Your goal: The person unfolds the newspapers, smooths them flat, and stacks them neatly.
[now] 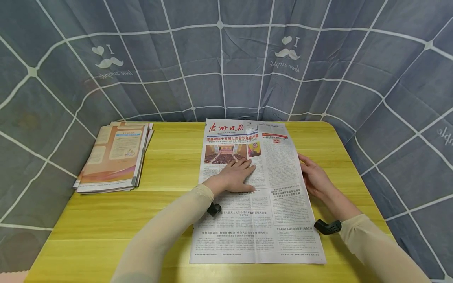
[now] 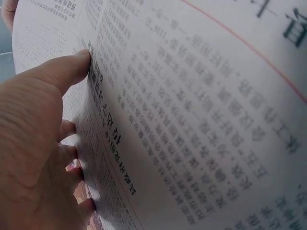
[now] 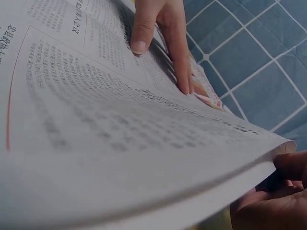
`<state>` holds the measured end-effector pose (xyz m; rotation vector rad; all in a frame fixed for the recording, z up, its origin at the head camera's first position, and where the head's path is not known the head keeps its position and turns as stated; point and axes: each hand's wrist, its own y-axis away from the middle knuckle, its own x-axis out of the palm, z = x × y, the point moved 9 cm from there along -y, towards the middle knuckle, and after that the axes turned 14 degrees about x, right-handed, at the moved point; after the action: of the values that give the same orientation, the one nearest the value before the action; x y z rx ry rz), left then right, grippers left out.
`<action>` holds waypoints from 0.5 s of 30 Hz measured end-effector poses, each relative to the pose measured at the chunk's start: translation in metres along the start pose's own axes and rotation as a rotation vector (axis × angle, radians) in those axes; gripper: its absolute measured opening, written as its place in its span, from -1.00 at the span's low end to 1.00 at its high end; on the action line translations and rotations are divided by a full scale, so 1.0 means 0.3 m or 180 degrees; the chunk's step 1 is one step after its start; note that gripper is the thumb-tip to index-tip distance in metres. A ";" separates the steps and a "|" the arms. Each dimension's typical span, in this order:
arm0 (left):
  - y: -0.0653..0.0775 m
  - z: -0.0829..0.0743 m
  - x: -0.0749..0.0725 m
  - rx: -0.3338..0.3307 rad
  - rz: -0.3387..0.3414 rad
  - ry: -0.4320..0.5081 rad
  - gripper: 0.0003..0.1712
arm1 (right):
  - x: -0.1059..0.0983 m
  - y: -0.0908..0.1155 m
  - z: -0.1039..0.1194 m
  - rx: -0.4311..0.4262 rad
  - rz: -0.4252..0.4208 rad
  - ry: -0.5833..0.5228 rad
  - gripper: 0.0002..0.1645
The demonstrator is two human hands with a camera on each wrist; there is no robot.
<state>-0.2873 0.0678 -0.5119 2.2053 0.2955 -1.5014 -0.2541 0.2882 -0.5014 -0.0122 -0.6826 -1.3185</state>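
Note:
A folded newspaper (image 1: 288, 169) with a red masthead and two colour photos lies lengthwise on the yellow table. Across its middle rests my left hand (image 1: 234, 177), palm down with fingers spread, just below the larger photo. My right hand (image 1: 316, 181) is at the paper's right edge. In the right wrist view, the fingers of that hand (image 3: 276, 203) pinch the edge, which bows up slightly there; part of the grip is hidden beneath the paper. The left wrist view shows the left thumb (image 2: 72, 69) touching the printed sheet.
On the table's left side sits a stack of papers (image 1: 116, 157) with an orange and pink top sheet. The yellow table (image 1: 170, 165) has a rounded far right corner. A grey curtain (image 1: 240, 59) with a white grid surrounds the back and sides.

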 end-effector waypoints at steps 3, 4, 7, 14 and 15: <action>-0.004 -0.007 -0.009 0.0029 -0.0096 0.0176 0.01 | 0.004 -0.001 0.004 -0.0007 0.0001 0.0031 -0.24; -0.006 -0.013 -0.014 0.0052 -0.0155 0.0255 0.00 | 0.007 -0.001 0.006 -0.0013 0.0009 0.0036 -0.23; -0.017 -0.046 -0.046 0.0166 -0.0401 0.0577 -0.02 | 0.015 0.001 0.014 -0.0035 0.0015 0.0077 -0.21; -0.057 -0.183 -0.148 0.0617 -0.0945 0.1447 -0.11 | 0.043 0.008 0.028 -0.0073 -0.0021 0.0222 -0.21; -0.063 -0.201 -0.160 0.0658 -0.0992 0.1542 -0.12 | 0.048 0.008 0.028 -0.0071 -0.0044 0.0260 -0.21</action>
<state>-0.2639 0.1168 -0.4541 2.7810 0.6915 -1.1571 -0.2545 0.2793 -0.4869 0.0283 -0.5994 -1.3327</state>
